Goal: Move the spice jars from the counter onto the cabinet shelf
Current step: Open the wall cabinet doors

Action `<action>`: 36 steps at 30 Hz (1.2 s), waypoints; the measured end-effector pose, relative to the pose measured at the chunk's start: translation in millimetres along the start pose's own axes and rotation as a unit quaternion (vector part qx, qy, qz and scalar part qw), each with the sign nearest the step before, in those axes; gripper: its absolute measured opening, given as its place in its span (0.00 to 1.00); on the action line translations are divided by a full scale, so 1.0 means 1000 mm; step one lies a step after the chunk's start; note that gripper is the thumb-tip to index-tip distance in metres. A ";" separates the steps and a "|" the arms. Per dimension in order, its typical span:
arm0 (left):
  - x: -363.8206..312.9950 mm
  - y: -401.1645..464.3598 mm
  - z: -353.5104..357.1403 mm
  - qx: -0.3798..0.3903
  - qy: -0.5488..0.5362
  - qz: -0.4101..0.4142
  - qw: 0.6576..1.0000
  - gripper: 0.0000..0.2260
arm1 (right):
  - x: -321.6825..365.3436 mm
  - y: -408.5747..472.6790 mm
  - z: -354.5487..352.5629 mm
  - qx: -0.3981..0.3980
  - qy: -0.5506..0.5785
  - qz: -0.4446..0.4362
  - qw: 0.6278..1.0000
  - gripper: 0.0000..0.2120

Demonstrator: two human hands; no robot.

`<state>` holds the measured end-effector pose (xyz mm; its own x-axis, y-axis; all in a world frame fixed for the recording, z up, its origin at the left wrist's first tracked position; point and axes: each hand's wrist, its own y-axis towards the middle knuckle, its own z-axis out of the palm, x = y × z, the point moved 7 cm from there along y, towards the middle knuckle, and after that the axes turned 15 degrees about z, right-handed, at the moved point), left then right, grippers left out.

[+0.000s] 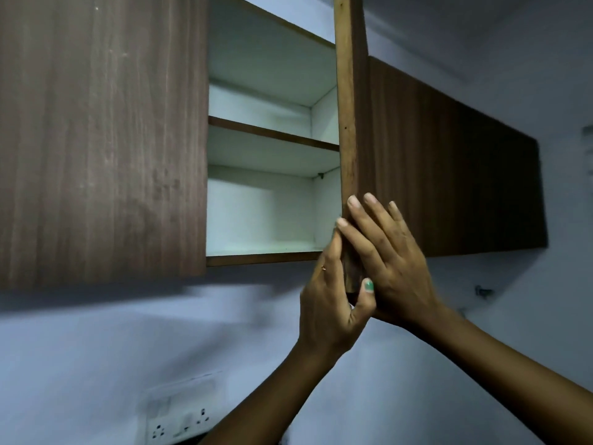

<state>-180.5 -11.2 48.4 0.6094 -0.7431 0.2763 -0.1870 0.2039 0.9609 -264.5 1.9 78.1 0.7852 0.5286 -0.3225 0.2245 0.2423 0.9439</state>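
Cabinet shelf (pixel 272 134) at 12 o'clock of view, inside one open wall cabinet (pixel 263 256) with white interior. Two compartments visible, upper and lower, split by that single shelf; both show only bare white panels, nothing stored. Spice jars not in view, tabletop not in view either.

One open cabinet door (pixel 348 123), seen edge-on, swung out at 1 o'clock. One closed wood-grain door (pixel 102 139) at 9 o'clock, another closed wood-grain front (pixel 449 162) at 3 o'clock.

Two hands, both on lower corner of open door. Left hand (pixel 330 300): grip holding door's bottom edge, thumb with green nail on near face, fingers wrapped behind on inner side; small ring on one finger. Right hand (pixel 388 268): grip wide, fingers straight and spread, laid flat against door's outer face, touching left thumb.

One wall socket plate (pixel 179 425) at 7 o'clock, on pale bluish wall (pixel 128 332) below cabinet.
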 end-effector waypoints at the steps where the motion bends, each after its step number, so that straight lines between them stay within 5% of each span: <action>1: -0.004 0.002 0.005 0.002 -0.008 0.010 1.000 0.30 | -0.004 -0.001 -0.006 -0.006 -0.008 -0.008 1.000 0.25; 12: -0.038 0.012 0.067 0.045 -0.103 0.033 0.993 0.35 | -0.050 -0.017 -0.048 -0.019 -0.011 -0.055 0.998 0.21; 18: -0.068 0.026 0.109 0.050 -0.111 0.072 0.990 0.35 | -0.093 -0.032 -0.075 -0.023 0.003 -0.001 1.000 0.20; 28: -0.096 0.026 0.192 0.140 -0.106 0.098 0.980 0.38 | -0.163 -0.063 -0.112 0.049 -0.172 0.040 0.983 0.39; 36: -0.109 0.023 0.246 0.259 -0.098 0.126 0.953 0.39 | -0.215 -0.082 -0.131 0.117 -0.274 0.066 0.952 0.33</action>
<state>-441.3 -82.2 36.7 0.3494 -0.8271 0.4403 -0.6948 0.0865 0.7140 -527.4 -25.7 60.3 0.9844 0.0229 -0.1746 0.1750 -0.0189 0.9844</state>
